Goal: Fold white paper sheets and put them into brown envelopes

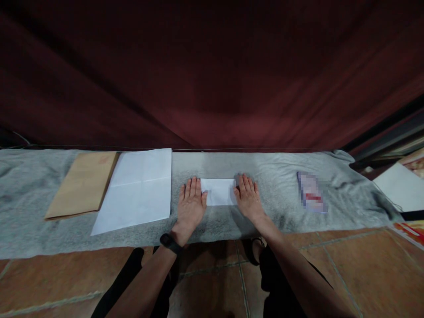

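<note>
A small white rectangle of paper, perhaps folded, lies flat on the grey cloth in front of me. My left hand rests palm down at its left end, thumb on the edge and fingers stretched forward. At the opposite end lies my right hand, also palm down and flat, its thumb side against the paper's edge. Neither hand grips anything. To the left of my left hand is a large white sheet with a faint crease across its middle.
A brown paper envelope lies at the far left, partly under the white sheet. On the right sits a small purplish packet, blurred out. A dark red curtain hangs behind the cloth-covered surface. Tiled floor shows below.
</note>
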`<state>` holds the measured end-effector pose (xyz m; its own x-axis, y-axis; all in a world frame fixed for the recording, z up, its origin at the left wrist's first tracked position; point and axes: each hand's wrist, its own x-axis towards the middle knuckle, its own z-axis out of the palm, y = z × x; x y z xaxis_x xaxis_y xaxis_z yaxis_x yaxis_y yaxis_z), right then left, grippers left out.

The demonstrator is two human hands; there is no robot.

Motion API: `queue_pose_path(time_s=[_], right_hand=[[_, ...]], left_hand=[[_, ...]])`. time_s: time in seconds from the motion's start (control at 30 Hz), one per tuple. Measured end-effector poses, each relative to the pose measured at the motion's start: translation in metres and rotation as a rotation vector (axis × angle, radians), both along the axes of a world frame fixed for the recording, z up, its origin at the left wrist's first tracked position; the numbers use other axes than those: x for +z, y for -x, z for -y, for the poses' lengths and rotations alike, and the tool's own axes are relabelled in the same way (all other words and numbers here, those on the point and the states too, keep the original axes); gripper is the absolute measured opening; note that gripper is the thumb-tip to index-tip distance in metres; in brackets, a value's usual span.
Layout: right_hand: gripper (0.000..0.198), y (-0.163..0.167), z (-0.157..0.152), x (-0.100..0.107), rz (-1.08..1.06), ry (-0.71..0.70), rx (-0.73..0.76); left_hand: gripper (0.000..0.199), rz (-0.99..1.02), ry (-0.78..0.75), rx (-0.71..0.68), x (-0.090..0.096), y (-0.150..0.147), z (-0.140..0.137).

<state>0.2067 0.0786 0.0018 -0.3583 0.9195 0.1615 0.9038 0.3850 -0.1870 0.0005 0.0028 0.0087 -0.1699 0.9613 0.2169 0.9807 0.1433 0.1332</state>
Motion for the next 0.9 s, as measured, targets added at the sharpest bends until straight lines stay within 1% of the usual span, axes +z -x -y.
queue_pose_path(time_s=[0.07, 0.13, 0.2, 0.27, 0.33, 0.4, 0.57, 0.73, 0.83, 0.9], right_hand=[[0.057, 0.010, 0.003, 0.006, -0.056, -0.021, 0.052], [0.056, 0.023, 0.008, 0.008, -0.106, -0.013, 0.159], [0.055, 0.035, 0.016, 0.006, -0.117, 0.018, 0.263], [0.054, 0.043, 0.022, 0.001, -0.103, 0.045, 0.306], [0.055, 0.043, 0.025, -0.005, -0.087, 0.045, 0.304], [0.055, 0.039, 0.026, -0.009, -0.072, 0.017, 0.296], [0.055, 0.026, 0.022, -0.013, -0.038, -0.052, 0.276], [0.056, 0.015, 0.016, -0.011, -0.020, -0.042, 0.219], [0.058, 0.008, 0.013, -0.006, -0.016, -0.021, 0.185], [0.060, 0.006, 0.014, -0.001, -0.023, -0.013, 0.235]], left_hand=[[0.060, 0.014, -0.032, -0.064, 0.004, -0.010, -0.001], [0.058, 0.035, -0.025, -0.159, 0.005, -0.023, -0.002], [0.057, 0.054, 0.007, -0.223, 0.002, -0.033, -0.002], [0.059, 0.061, 0.035, -0.242, -0.003, -0.037, -0.001], [0.060, 0.061, 0.046, -0.232, -0.007, -0.035, 0.000], [0.060, 0.063, 0.050, -0.218, -0.009, -0.029, 0.002], [0.060, 0.043, 0.066, -0.139, -0.009, -0.011, 0.006], [0.061, 0.022, 0.064, -0.062, -0.010, 0.000, 0.009], [0.060, 0.008, 0.049, -0.031, -0.009, 0.004, 0.009], [0.060, 0.007, 0.052, -0.020, -0.008, 0.006, 0.009]])
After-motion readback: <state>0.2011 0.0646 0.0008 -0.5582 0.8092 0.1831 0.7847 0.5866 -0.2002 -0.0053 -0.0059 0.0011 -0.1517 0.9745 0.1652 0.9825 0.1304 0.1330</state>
